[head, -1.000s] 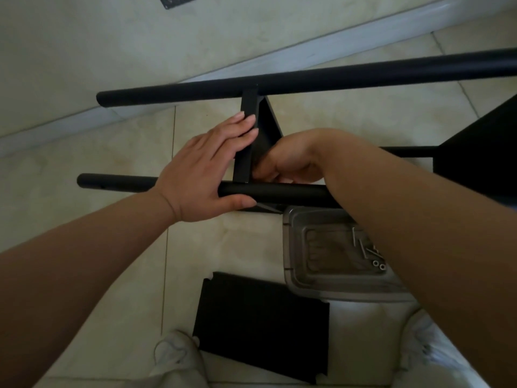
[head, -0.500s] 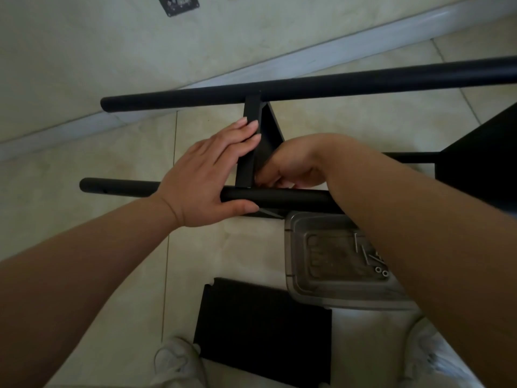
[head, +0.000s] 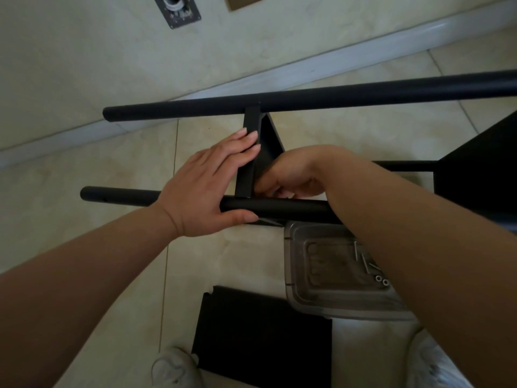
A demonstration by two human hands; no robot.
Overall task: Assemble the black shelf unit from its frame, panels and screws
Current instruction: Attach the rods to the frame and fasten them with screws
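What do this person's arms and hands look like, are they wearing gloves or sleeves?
No gloves or sleeves show: both forearms are bare to the frame edge. The left hand and right hand carry no visible rings, watch or bands. Fingernails on the left are short and plain.

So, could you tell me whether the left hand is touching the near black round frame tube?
Touching. The head view shows the left hand with its thumb lying along the near black round frame tube and its fingers flat on the black crossbar.

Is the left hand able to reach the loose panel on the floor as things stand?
Probably yes. The left hand rests open on the tube and crossbar, holding nothing. The panel lies uncovered below it; only the tube would be left unsteadied.
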